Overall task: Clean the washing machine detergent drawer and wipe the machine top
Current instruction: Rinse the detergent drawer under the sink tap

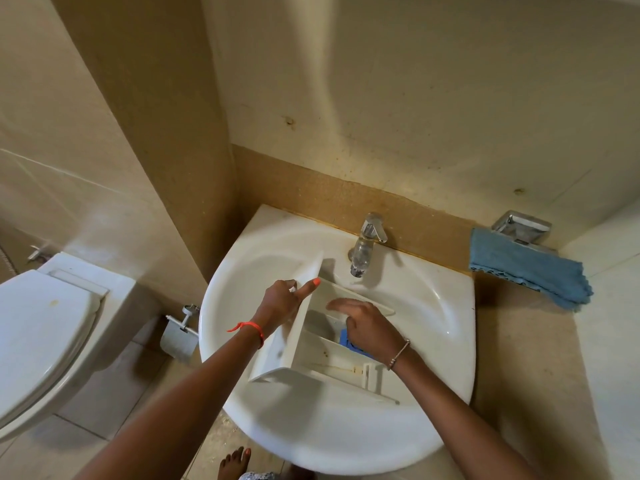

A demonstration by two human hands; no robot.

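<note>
The white detergent drawer [323,355] lies tilted across the white sink basin [429,306], with its front panel toward the tap. My left hand [282,301] grips the drawer's left wall near the front panel, thumb laid along the top edge. Inside the drawer's compartments is my right hand [367,329], fingers bent down and spread, over a blue insert [346,339] that it partly hides. I cannot tell whether the right hand holds anything. Brownish stains mark the drawer's rear rail.
A chrome tap [367,244] stands behind the basin; no water runs from it. A blue cloth [526,268] hangs from a chrome holder on the right wall. A toilet [45,327] is at the left, a paper roll holder [178,336] between it and the basin.
</note>
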